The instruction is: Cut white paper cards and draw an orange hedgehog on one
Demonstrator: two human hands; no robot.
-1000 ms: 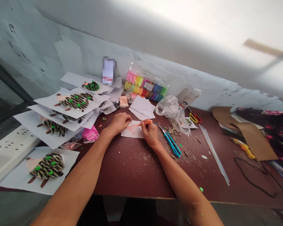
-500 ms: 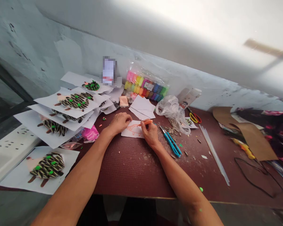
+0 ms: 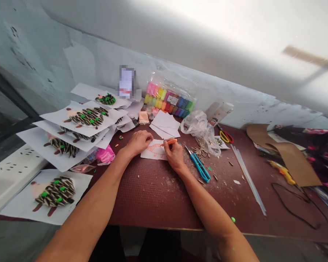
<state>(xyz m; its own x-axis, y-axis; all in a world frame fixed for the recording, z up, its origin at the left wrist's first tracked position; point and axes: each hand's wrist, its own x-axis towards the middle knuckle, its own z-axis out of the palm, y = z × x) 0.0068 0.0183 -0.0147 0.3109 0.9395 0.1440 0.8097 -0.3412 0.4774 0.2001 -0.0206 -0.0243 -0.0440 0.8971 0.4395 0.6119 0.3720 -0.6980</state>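
Right hand (image 3: 175, 154): fingers were clamped on orange pen (image 3: 174, 140), seemingly drawing; left hand (image 3: 138, 142): touched paper (image 3: 154, 150), closure unclear; next stroke likely needed steadiness.

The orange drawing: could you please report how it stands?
Right hand: gripping orange pen, tip at drawing. Left hand: at paper's left edge. Paper's right end hidden. Blue-handled tool beside, off paper.

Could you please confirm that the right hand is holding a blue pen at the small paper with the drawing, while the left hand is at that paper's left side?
Not quite: the pen is orange, not blue, as the head view shows. The right hand does hold it at the small paper, with the left hand at its left side.
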